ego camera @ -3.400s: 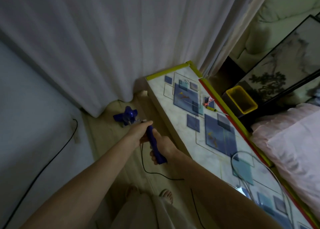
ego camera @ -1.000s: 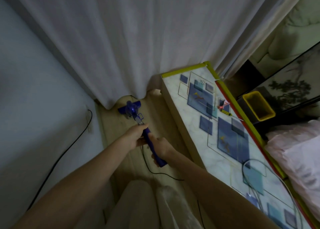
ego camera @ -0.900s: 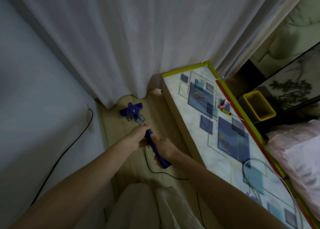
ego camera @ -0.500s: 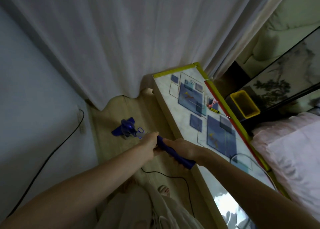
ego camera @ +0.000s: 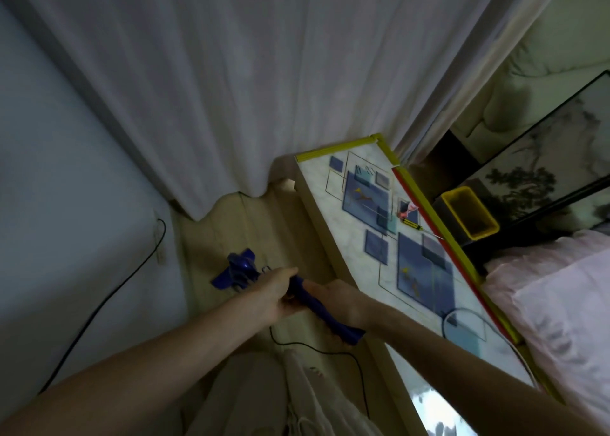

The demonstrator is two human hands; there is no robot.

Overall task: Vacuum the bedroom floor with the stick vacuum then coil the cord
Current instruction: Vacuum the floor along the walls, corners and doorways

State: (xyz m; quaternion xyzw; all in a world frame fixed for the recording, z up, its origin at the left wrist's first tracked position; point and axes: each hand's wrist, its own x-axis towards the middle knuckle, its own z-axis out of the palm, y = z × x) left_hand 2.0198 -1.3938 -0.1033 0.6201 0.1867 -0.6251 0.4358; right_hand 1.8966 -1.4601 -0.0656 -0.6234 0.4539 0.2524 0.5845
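The blue stick vacuum (ego camera: pixel 325 317) slants down to the wooden floor (ego camera: pixel 214 237), its head (ego camera: pixel 236 270) resting on the boards between the wall and the table. My left hand (ego camera: pixel 275 292) grips the upper shaft just behind the head end. My right hand (ego camera: pixel 336 298) grips the handle lower down, near its blue end. A black cord (ego camera: pixel 317 348) loops over the floor below my hands, and another stretch of cord (ego camera: pixel 109 300) runs along the wall at the left.
A long table (ego camera: pixel 373 290) with a blue-square patterned top and yellow edge stands close on the right. White curtains (ego camera: pixel 247 89) hang to the floor ahead. A yellow bin (ego camera: pixel 470 218), a framed picture (ego camera: pixel 544 171) and pink bedding (ego camera: pixel 561 303) lie further right.
Over the last second the vacuum head has been drawn back from the curtain hem toward me and to the left. Both hands keep their grip on the handle.
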